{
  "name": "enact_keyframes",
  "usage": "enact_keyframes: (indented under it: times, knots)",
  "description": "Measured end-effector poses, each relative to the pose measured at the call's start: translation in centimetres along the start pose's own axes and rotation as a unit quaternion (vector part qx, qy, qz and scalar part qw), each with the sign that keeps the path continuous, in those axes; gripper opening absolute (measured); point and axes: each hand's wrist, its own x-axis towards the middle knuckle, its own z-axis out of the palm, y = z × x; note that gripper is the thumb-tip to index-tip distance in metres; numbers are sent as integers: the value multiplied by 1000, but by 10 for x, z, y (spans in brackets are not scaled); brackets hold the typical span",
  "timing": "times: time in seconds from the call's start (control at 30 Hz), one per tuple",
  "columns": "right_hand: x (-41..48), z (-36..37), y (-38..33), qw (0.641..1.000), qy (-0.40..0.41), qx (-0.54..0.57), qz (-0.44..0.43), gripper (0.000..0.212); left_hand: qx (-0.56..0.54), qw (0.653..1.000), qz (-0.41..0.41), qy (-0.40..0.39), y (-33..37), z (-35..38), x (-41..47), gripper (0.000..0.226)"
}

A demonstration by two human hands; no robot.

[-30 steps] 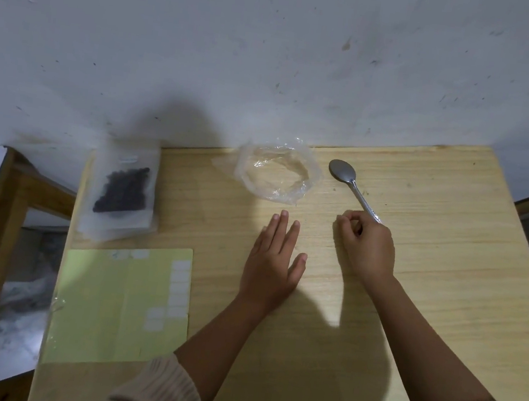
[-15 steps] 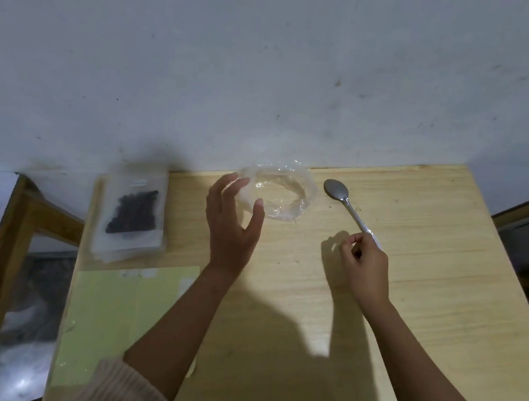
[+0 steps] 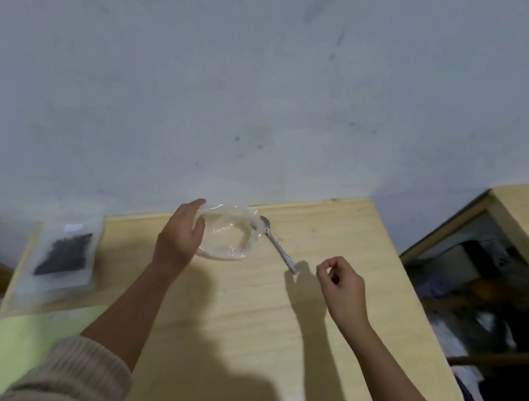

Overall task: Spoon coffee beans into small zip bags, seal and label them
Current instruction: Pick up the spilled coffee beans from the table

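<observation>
- Left hand [image 3: 182,233]: clear plastic bag [image 3: 232,236] is grasped at its 9 o'clock rim, at the counter's [image 3: 242,314] 12 o'clock.
- Right hand [image 3: 343,283]: released, loosely curled; spoon [image 3: 276,245] is seen apart at its 10 o'clock.

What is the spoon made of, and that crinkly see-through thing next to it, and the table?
The spoon looks like metal: grey and shiny. The clear plastic bag seems thin, soft plastic: see-through, wrinkled, glinting. The table looks like pale wood, with grain lines, matte.
</observation>
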Motion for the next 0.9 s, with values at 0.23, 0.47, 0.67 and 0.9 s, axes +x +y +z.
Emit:
enact_keyframes:
  times: [0.23,0.47,0.67,0.9]
  knots:
    - [-2,-135,49,997,76,24,8,17,-84,996,12,-33,180,71,-23,36]
    - [-42,-297,148,970,226,34,84,21,-133,971,111,-167,343,212,-93,33]
    - [-101,-364,249,935,282,55,208,22,-101,931,201,-287,417,315,-206,36]
    - [-128,-357,359,909,239,64,335,30,-3,881,66,-469,377,403,-281,29]
